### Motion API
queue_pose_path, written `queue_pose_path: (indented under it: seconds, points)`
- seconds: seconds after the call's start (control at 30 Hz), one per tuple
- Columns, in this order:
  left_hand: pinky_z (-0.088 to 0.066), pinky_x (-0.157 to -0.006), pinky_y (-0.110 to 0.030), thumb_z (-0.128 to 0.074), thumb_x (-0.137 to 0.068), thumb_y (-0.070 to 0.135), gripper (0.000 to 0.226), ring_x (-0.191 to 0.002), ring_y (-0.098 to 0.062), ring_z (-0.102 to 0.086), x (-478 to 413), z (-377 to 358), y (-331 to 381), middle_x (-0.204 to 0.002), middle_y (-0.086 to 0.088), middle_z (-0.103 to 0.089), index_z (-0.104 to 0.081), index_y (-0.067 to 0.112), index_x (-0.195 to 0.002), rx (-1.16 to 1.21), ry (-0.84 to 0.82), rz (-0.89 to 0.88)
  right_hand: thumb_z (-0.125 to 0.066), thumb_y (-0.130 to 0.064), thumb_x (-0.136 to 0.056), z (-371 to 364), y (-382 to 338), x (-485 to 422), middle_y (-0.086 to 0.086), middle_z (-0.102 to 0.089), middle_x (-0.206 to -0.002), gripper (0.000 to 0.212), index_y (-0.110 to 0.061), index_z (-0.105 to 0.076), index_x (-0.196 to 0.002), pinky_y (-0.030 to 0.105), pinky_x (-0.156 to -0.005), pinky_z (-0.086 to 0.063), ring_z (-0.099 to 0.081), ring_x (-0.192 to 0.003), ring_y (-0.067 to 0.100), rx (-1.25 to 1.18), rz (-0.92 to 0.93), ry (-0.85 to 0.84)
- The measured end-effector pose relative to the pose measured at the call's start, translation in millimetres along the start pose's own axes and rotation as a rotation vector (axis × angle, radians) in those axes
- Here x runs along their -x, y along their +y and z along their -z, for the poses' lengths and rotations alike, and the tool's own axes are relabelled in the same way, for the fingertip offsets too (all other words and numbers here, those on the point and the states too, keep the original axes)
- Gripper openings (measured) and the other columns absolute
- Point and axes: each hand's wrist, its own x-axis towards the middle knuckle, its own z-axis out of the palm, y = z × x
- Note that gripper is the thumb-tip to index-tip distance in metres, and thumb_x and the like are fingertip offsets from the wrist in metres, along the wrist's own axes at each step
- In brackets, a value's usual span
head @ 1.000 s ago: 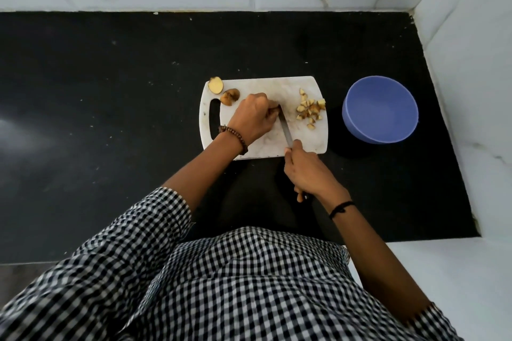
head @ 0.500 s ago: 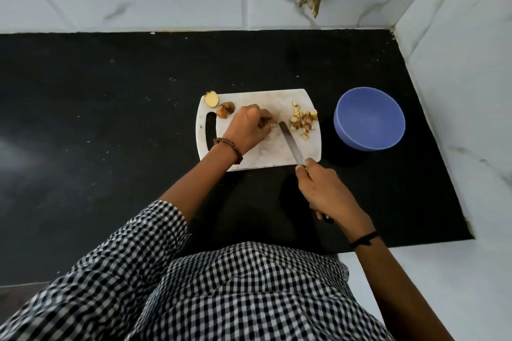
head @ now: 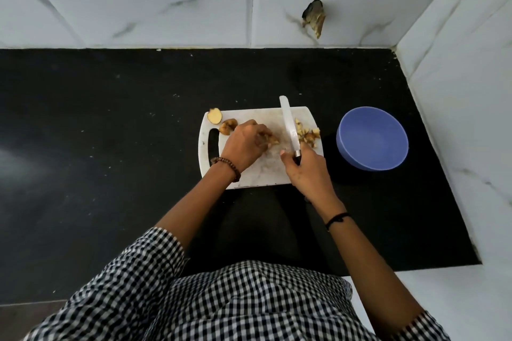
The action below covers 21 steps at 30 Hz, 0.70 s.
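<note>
A white cutting board (head: 257, 174) lies on the black counter (head: 110, 133). My left hand (head: 245, 144) holds a small brown piece of ginger (head: 273, 139) down on the board with curled fingers. My right hand (head: 303, 165) grips a knife (head: 289, 126) by its handle; the blade points away from me, just left of a heap of chopped pieces (head: 307, 134). A cut slice (head: 215, 116) and a brown peel piece (head: 227, 127) lie at the board's far left corner.
An empty blue bowl (head: 372, 138) stands on the counter right of the board. White marble-look tiled walls close the back and right side, with a broken hole (head: 314, 15) in the back wall. The counter's left part is bare.
My right hand has moved forward onto the board and swung the knife blade from a slant beside my left fingers to a line next to the chopped heap. The left hand stays in place.
</note>
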Motion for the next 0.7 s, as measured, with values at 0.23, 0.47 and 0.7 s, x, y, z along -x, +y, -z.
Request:
queue_pose_path:
  seconds: [0.23,0.47,0.7]
  points:
    - [-0.056,-0.073,-0.031,-0.074,-0.079,0.010,0.030,-0.075,-0.011,-0.061,4.7,2.7,-9.1,-0.099,-0.003,-0.064,-0.069,0.013,-0.108,0.020,0.036,0.028,-0.065,-0.026,-0.094,-15.5,-4.9,-24.1,0.003,-0.063,-0.107,0.049,-0.012,-0.046,-0.137,0.023,-0.077,-0.048,-0.062,-0.095,0.017,0.009,0.026,0.126]
    - [-0.056,-0.070,-0.035,-0.064,-0.081,-0.004,0.045,-0.094,-0.019,-0.063,-4.4,7.9,-1.8,-0.116,-0.002,-0.061,-0.063,0.016,-0.121,-0.042,-0.082,-0.115,-0.069,-0.014,-0.089,-20.8,-6.9,-38.9,0.005,-0.060,-0.120,0.055,-0.012,-0.045,-0.138,0.039,-0.098,-0.051,-0.058,-0.116,0.024,-0.003,0.018,0.106]
    - [-0.057,-0.067,-0.036,-0.068,-0.081,0.001,0.034,-0.089,-0.017,-0.065,-6.2,3.8,-4.7,-0.103,-0.001,-0.066,-0.070,0.017,-0.111,-0.057,-0.061,-0.133,-0.067,-0.018,-0.091,-18.8,-6.1,-51.0,0.003,-0.063,-0.102,0.031,-0.017,-0.054,-0.118,0.047,-0.088,-0.055,-0.062,-0.101,0.026,0.009,0.066,0.108]
